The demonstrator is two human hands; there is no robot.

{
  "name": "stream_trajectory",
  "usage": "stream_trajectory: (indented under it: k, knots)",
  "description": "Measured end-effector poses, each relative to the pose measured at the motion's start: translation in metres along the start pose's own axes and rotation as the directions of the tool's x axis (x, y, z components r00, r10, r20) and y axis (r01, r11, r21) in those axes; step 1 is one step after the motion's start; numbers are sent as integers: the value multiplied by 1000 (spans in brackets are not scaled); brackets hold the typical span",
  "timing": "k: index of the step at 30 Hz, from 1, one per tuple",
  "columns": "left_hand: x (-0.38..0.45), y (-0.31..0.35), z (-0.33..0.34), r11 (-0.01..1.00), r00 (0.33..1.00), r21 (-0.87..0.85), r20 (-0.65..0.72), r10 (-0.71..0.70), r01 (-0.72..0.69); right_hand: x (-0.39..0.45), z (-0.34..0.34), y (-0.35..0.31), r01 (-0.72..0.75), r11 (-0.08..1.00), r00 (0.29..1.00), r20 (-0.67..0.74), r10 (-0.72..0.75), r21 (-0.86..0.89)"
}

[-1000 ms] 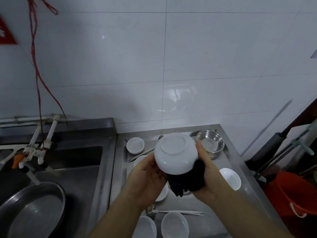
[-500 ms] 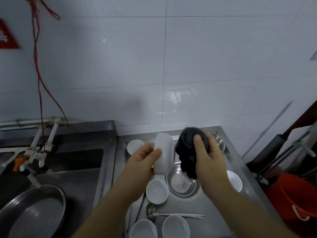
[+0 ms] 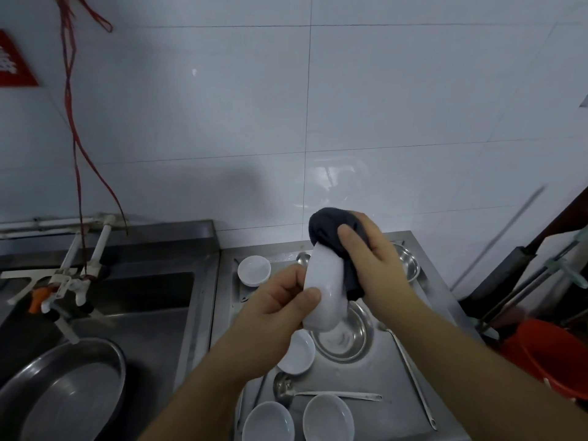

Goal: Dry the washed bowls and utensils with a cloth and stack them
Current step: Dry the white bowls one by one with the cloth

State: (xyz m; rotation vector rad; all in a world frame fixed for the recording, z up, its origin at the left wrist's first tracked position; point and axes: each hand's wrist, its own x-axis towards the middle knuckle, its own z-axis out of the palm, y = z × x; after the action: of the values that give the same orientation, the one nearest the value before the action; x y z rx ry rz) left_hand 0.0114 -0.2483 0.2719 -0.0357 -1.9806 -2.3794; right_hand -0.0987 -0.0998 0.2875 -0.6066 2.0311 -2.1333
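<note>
My left hand (image 3: 280, 300) grips a white bowl (image 3: 324, 288) turned on its side above the steel counter (image 3: 381, 370). My right hand (image 3: 369, 259) presses a dark cloth (image 3: 331, 230) into the bowl's open side and over its upper rim. Below them lie several white bowls, among them a far one (image 3: 254, 270), a middle one (image 3: 297, 356) and two near ones (image 3: 268, 422) (image 3: 327, 418). A steel bowl (image 3: 343, 338) sits under the held bowl, another steel bowl (image 3: 405, 264) at the back right. A ladle (image 3: 318, 393) and a long-handled utensil (image 3: 410, 374) lie on the counter.
A sink (image 3: 127, 300) with taps (image 3: 66, 281) is at the left, with a large steel basin (image 3: 63, 393) in it. An orange bucket (image 3: 547, 354) and mop handles (image 3: 541, 278) stand at the right. A tiled wall rises behind the counter.
The bowl went from bottom-up to lying on its side. My right hand brought the cloth from under the bowl up over its rim and into its opening.
</note>
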Motion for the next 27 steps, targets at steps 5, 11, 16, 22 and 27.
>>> stream_trajectory:
  k: [5, 11, 16, 22, 27]
  knots:
    - [-2, -4, 0, 996, 997, 61, -13, 70, -69, 1, 7, 6, -347, 863, 924, -27, 382, 367]
    - [1, -2, 3, 968, 989, 205, 7, 149, -148, -19, 15, 18, -583, 563, 756, 135, 641, 586]
    - [2, -9, 4, 963, 995, 254, 36, 88, -94, -25, 17, 27, -557, 501, 746, 134, 652, 662]
    - [12, 9, -5, 937, 988, -324, -33, -151, 132, -6, -3, 21, -563, 645, 773, 52, 633, 516]
    - [16, 14, -5, 974, 994, -206, -32, -102, 93, -6, 0, 19, -559, 619, 764, 52, 644, 552]
